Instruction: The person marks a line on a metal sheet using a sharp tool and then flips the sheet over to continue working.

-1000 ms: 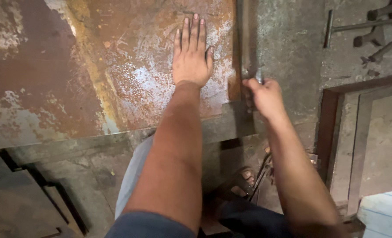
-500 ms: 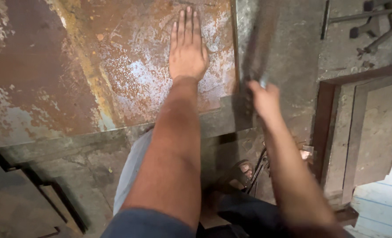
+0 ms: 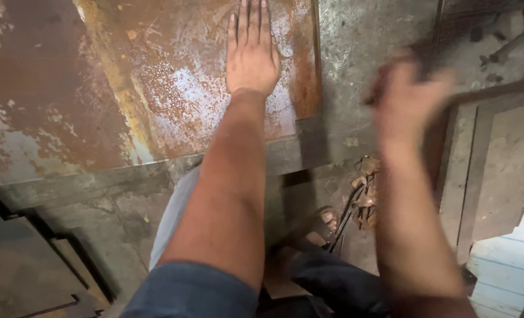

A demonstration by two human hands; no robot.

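Note:
My left hand (image 3: 251, 56) lies flat, palm down, on a large rusty metal sheet (image 3: 126, 100) near its right edge. It holds nothing and its fingers are stretched out. My right hand (image 3: 408, 97) is lifted off to the right of the sheet, over the grey work surface (image 3: 356, 70). It is strongly blurred, with something dark just behind its fingers. Whether it grips anything cannot be made out. Both forearms reach up from the bottom of the view.
Flat grey metal plates (image 3: 491, 165) lie to the right. Small rusty scrap pieces (image 3: 362, 197) sit on the floor beside my sandalled foot (image 3: 324, 224). Dark stacked plates (image 3: 26, 265) fill the lower left, and loose tools (image 3: 509, 35) lie at the top right.
My right hand has left the narrow metal strip at the sheet's right edge and swung up and to the right. The strip is gone from that edge. My left hand stays flat.

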